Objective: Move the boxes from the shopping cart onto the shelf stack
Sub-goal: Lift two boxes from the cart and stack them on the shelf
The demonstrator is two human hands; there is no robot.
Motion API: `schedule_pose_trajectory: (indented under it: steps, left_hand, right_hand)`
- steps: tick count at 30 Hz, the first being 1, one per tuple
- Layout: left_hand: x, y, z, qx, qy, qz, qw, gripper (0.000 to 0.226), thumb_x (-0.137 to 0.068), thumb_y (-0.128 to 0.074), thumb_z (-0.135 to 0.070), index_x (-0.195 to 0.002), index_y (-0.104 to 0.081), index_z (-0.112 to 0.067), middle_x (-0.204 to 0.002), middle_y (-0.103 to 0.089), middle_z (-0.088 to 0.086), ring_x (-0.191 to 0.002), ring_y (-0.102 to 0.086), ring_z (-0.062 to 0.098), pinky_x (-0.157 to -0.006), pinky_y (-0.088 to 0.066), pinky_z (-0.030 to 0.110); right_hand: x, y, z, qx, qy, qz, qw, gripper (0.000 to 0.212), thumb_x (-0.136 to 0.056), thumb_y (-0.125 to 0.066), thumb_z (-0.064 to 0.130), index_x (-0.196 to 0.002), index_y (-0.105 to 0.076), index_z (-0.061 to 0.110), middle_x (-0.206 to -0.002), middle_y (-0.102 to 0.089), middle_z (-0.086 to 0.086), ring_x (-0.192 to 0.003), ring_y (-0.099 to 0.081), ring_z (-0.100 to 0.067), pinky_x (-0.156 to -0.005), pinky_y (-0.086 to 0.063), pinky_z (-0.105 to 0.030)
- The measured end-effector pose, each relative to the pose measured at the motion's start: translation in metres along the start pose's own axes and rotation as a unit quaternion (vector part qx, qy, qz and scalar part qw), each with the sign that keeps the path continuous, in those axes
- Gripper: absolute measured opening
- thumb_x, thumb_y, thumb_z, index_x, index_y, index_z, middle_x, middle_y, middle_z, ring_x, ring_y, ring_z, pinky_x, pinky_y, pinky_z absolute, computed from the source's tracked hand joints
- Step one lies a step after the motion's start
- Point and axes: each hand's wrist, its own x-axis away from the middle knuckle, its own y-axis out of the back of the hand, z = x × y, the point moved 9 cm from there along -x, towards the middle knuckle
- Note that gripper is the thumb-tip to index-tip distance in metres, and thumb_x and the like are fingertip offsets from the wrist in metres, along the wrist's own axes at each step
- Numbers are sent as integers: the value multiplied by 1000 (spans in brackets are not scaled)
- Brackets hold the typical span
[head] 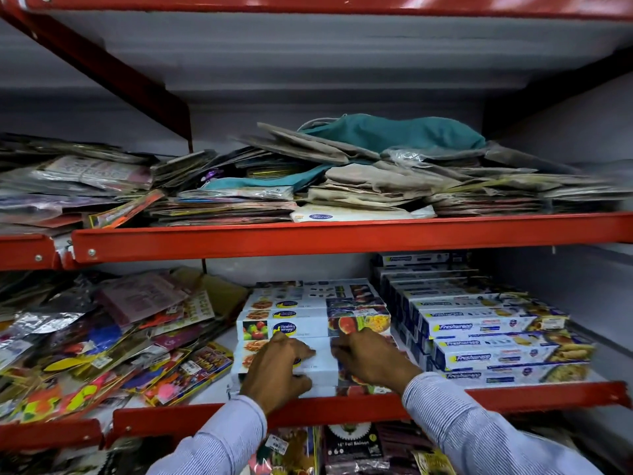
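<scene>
A stack of long white wrap boxes [315, 315] with fruit pictures lies on the lower red shelf [513, 394], in the middle. My left hand [277, 368] presses flat against the front of the lower boxes in that stack, fingers curled over one box's face. My right hand [370, 359] rests on the same boxes just to the right, fingers bent against their front. Both sleeves are pale blue striped. The shopping cart is out of view.
A second stack of white and blue wrap boxes [496, 327] stands right of my hands. Loose colourful packets [113, 337] are heaped on the left. The upper shelf [342, 234] carries flat packets and a teal cloth [394, 132]. More packets [349, 447] lie below.
</scene>
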Motion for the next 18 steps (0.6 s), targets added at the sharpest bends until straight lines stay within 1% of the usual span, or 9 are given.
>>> schedule_pose_trajectory:
  steps: [2,4,5,8,10,13,15,18]
  left_hand:
    - [4,-2,-2,-21,-27,-30,999,47,-73,-73,-29,-119,-70,-26,-128,-66,-8,-118,-49,16,-99,-46,32]
    - [8,-5,2,-17,-25,-52,998,45,-78,-72,-36,-122,-68,-29,-133,-63,-10,-124,-48,14,-105,-39,31]
    - [9,-6,3,-12,-24,-58,998,46,-80,-72,-40,-124,-67,-30,-134,-62,-10,-126,-48,13,-107,-37,30]
    - [10,-9,4,-12,-33,-69,997,46,-83,-72,-45,-126,-65,-30,-135,-62,-10,-130,-47,11,-109,-36,29]
    - [11,-9,4,-11,-33,-76,997,44,-84,-71,-44,-126,-65,-30,-135,-62,-10,-131,-46,11,-109,-37,30]
    - [12,-7,5,-13,-32,-80,996,42,-86,-69,-42,-126,-65,-30,-135,-61,-10,-133,-45,10,-109,-38,31]
    - [13,-7,5,-11,-33,-81,996,41,-88,-69,-40,-127,-64,-29,-136,-61,-10,-133,-45,9,-109,-37,29]
    - [15,-6,5,-12,-34,-83,996,41,-88,-70,-39,-127,-64,-28,-135,-61,-10,-132,-47,8,-109,-37,27]
  right_hand:
    - [9,-1,0,2,0,-29,1000,32,-96,-40,38,-89,-63,16,-80,-71,-7,-69,-63,-26,-61,-52,-35]
    - [16,0,2,-4,7,-59,998,27,-97,-40,38,-90,-59,20,-84,-72,-5,-73,-65,-26,-60,-50,-34]
    - [18,0,3,-8,9,-69,998,25,-97,-40,38,-92,-59,22,-87,-72,-4,-75,-65,-26,-61,-51,-35]
    - [20,0,2,-31,2,-70,997,25,-97,-41,39,-99,-60,23,-90,-73,-2,-77,-67,-24,-64,-54,-36]
    - [19,0,1,-43,-2,-62,997,25,-97,-42,39,-93,-60,22,-83,-72,0,-71,-66,-21,-62,-53,-33]
    - [20,3,4,-47,-2,-62,997,26,-98,-44,39,-82,-57,22,-69,-62,7,-60,-57,-15,-55,-42,-28]
    - [20,3,4,-45,-11,-63,997,27,-98,-44,41,-82,-57,23,-69,-61,9,-59,-55,-13,-55,-36,-26]
    - [20,2,3,-45,-20,-59,997,28,-97,-44,45,-80,-55,25,-69,-66,8,-60,-60,-14,-53,-36,-25]
